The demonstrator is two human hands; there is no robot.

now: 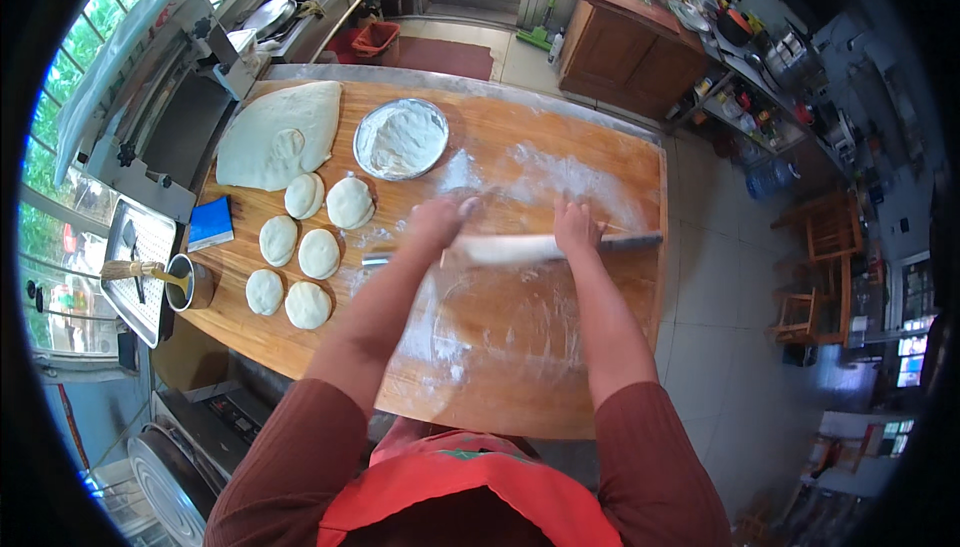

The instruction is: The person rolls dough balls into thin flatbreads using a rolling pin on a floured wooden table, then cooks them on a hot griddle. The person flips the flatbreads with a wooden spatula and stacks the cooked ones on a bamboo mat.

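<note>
A long rolling pin [506,249], blurred, crosses the floured wooden board [517,389]; its middle is pale and its right end dark. Whether dough is wrapped around the pin I cannot tell. My right hand [577,226] lies palm down across the pin, fingers stretched out beyond it. Toward the pin's left part is my left hand [439,223], blurred, its fingers hard to make out. Several round dough pieces [307,305] rest to the left. Behind them spreads a large dough slab [277,134], beside a metal bowl of flour [400,139].
At the board's left edge are a blue scraper [211,223], a metal cup [196,288] with a brush [131,269] across it, and a perforated tray [154,247]. A dough-rolling machine [180,126] stands at the back left. Wooden chairs [832,247] are off to the right.
</note>
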